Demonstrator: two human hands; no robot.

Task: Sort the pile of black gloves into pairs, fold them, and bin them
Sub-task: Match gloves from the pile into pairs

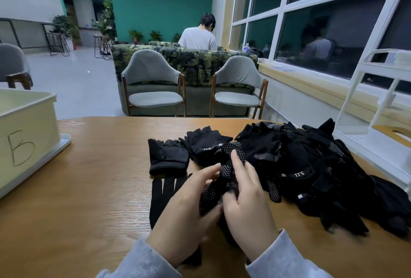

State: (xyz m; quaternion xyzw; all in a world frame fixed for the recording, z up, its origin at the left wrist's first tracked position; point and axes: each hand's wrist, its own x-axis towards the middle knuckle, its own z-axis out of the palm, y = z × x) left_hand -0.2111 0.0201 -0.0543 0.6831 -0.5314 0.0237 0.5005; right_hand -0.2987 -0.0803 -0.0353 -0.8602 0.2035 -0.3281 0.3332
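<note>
Wooden table (93,188) fills the near view, with both hands meeting just above its middle. Right of the hands and touching the right hand's fingers lies a big heap of black gloves (311,166). Far to the left of the hands stands a cream bin (29,135) marked with a letter B, on a pale tray (60,146); its inside cannot be seen. Beyond the heap on the right stands a white rack (367,100). Just beyond the left hand lie two short gloves (169,155), side by side and touching. A long-fingered glove (162,191) lies flat under the left hand. The left hand (184,215) and right hand (246,206) both grip a dotted glove (222,180), fingers curled round it.
</note>
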